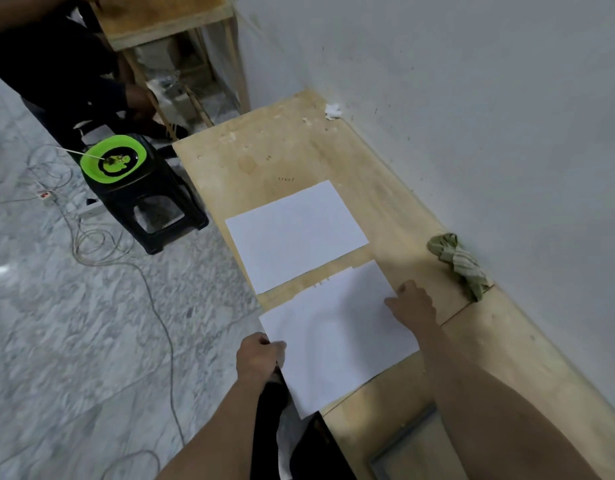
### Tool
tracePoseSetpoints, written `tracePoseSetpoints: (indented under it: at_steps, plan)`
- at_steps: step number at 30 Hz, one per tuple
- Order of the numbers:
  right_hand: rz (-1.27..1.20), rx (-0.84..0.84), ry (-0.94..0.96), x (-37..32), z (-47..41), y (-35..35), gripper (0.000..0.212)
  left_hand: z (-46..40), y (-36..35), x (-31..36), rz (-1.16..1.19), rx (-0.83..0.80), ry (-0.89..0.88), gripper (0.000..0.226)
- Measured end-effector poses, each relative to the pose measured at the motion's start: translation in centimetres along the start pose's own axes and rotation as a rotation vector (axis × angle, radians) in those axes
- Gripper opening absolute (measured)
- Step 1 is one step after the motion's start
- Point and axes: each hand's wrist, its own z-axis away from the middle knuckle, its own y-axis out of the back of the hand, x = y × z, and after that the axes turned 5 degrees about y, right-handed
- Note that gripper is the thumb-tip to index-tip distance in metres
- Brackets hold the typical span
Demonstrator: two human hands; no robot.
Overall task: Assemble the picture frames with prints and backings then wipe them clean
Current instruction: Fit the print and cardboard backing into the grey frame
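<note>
My left hand [259,356] pinches the near sheet's [337,334] overhanging corner while my right hand's [415,303] fingers press flat on its far edge, steadying it on the surface [385,202] beside the second sheet [295,233], probably to square it.

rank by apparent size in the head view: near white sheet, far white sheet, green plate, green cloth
1. near white sheet, though nearness may inflate it over the far one
2. far white sheet
3. green plate and green cloth: too close to rank
</note>
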Motion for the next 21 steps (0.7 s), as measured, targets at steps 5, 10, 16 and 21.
tracePoseSetpoints:
  at_steps: [5,10,16,21]
  plan:
    - [0.028,0.017,-0.032,0.7,1.2,0.5,0.040,1.0,0.6,0.1,0.276,-0.158,-0.026,0.032]
    - [-0.187,-0.145,-0.075,1.5,1.7,1.5,0.025,2.4,2.6,1.0,0.440,-0.453,0.045,0.027]
    - [-0.540,-0.189,-0.151,2.4,4.0,2.4,0.017,3.8,4.0,1.8,0.415,-0.522,0.005,0.008]
    - [-0.481,-0.045,-0.120,5.5,6.2,4.3,0.010,4.2,3.4,3.6,0.144,-0.316,-0.068,0.019]
